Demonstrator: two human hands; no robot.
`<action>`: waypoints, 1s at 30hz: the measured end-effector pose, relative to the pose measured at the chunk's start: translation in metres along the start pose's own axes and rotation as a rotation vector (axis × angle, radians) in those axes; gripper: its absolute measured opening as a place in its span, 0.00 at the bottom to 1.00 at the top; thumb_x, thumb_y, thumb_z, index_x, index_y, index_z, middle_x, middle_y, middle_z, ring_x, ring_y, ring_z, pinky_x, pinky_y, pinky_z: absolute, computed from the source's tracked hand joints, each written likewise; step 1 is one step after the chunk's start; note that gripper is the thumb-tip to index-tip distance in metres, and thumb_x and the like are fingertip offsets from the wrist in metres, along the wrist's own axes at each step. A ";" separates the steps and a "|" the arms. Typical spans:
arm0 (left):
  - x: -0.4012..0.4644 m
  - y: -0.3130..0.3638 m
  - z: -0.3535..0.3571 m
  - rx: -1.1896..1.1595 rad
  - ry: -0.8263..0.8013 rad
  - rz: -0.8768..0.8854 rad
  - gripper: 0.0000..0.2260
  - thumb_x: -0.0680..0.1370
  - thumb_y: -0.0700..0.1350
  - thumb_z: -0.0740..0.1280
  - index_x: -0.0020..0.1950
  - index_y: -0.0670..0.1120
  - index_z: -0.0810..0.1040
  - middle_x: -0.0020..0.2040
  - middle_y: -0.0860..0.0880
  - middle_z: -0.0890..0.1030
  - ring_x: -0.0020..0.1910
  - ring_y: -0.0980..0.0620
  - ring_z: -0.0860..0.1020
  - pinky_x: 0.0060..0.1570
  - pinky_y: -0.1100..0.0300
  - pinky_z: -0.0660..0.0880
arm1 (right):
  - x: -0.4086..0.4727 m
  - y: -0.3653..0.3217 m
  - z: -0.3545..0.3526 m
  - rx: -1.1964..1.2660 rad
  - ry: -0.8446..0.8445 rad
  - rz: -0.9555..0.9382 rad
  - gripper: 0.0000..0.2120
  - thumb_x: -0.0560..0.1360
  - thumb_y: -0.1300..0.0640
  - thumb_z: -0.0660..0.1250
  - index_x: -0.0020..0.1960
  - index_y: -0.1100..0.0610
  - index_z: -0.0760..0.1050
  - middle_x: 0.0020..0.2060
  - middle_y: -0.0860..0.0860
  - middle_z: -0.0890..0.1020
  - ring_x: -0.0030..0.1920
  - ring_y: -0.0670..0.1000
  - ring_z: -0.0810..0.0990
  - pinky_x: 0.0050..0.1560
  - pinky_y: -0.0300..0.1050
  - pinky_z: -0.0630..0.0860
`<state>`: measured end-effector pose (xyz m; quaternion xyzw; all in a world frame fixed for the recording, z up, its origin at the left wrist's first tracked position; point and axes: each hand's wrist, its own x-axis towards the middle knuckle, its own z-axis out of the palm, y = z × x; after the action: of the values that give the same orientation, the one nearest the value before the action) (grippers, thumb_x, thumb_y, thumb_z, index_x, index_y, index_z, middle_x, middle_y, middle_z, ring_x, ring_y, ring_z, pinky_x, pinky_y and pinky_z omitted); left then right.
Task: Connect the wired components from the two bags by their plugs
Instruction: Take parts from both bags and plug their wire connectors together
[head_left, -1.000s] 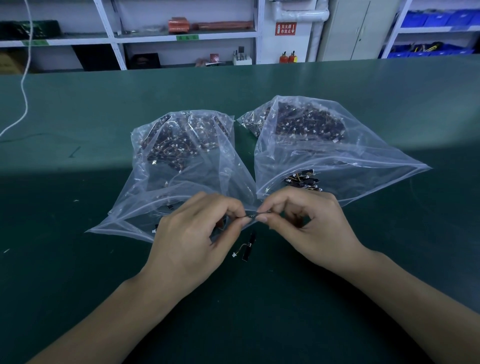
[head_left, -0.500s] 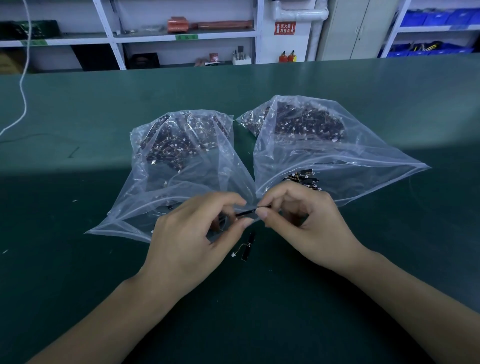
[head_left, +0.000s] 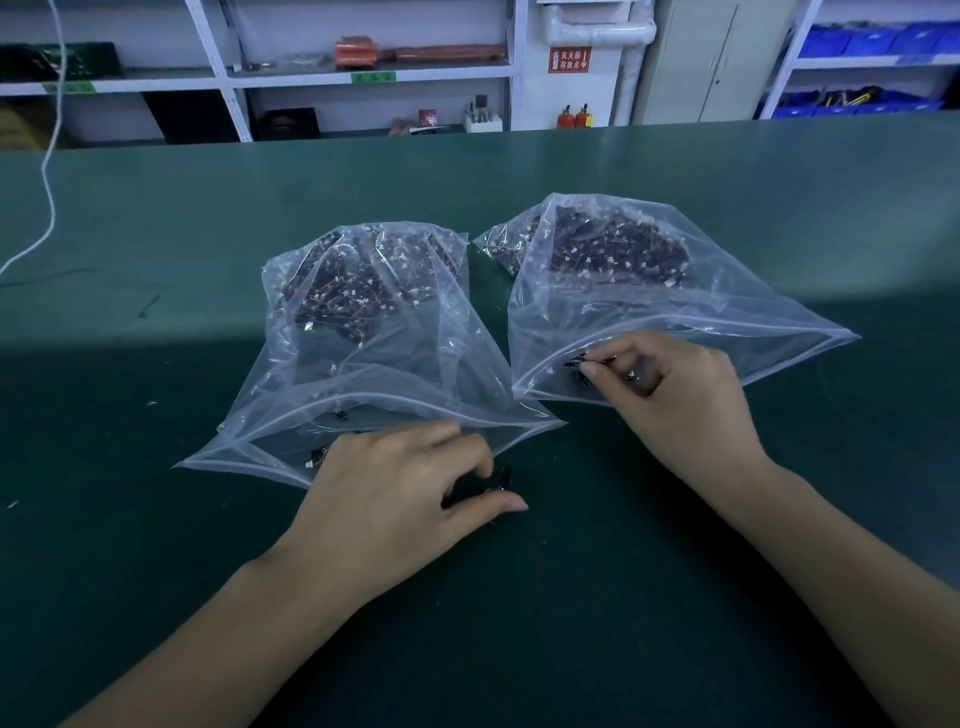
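Two clear plastic bags lie side by side in the middle of the table (head_left: 156, 218), mouths open toward the near edge where the person sits, which keeps the loose parts within easy reach of each hand. The left bag (head_left: 363, 322) and the right bag (head_left: 649, 291) each hold a heap of small dark wired components bunched at the far, closed end.

The right hand (head_left: 675, 395) is at the mouth of the right bag, thumb and forefinger pinching a small dark component (head_left: 576, 361) just inside the opening; my guess is it is drawing out a fresh piece to mate. The left hand (head_left: 395, 493) rests on the table just in front of the left bag's mouth, fingers curled down around a small dark assembly (head_left: 501, 478), thumb beside it. Whether it grips that piece or merely covers it I cannot tell, since the fingers hide most of it.

The plugs themselves are too small and dim to make out, so I cannot say whether that assembly is joined. A white cord (head_left: 49, 171) trails near the far left edge.
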<state>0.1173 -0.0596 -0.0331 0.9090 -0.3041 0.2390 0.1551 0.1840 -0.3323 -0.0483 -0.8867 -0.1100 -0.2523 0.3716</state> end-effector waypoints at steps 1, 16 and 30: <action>0.000 0.000 0.000 0.016 -0.008 0.004 0.19 0.78 0.68 0.65 0.42 0.55 0.84 0.34 0.60 0.68 0.31 0.60 0.71 0.25 0.58 0.73 | 0.001 0.002 -0.002 -0.048 0.007 -0.001 0.01 0.77 0.49 0.77 0.48 0.44 0.85 0.36 0.40 0.82 0.36 0.45 0.78 0.40 0.49 0.80; -0.002 0.009 -0.003 0.022 -0.150 0.001 0.08 0.79 0.59 0.71 0.44 0.58 0.86 0.39 0.60 0.78 0.37 0.61 0.78 0.30 0.65 0.71 | 0.002 -0.005 -0.006 -0.182 0.037 -0.014 0.11 0.79 0.46 0.73 0.40 0.47 0.79 0.29 0.45 0.71 0.32 0.47 0.72 0.35 0.42 0.65; -0.002 0.007 0.001 -0.122 0.210 -0.059 0.04 0.85 0.52 0.65 0.54 0.54 0.78 0.46 0.59 0.80 0.41 0.60 0.77 0.36 0.63 0.71 | -0.029 -0.051 0.005 0.315 -0.286 -0.360 0.14 0.85 0.45 0.66 0.52 0.55 0.81 0.26 0.45 0.66 0.26 0.47 0.66 0.31 0.40 0.65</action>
<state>0.1117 -0.0648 -0.0336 0.8765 -0.2734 0.3092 0.2478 0.1418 -0.2931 -0.0361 -0.8108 -0.3550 -0.1665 0.4347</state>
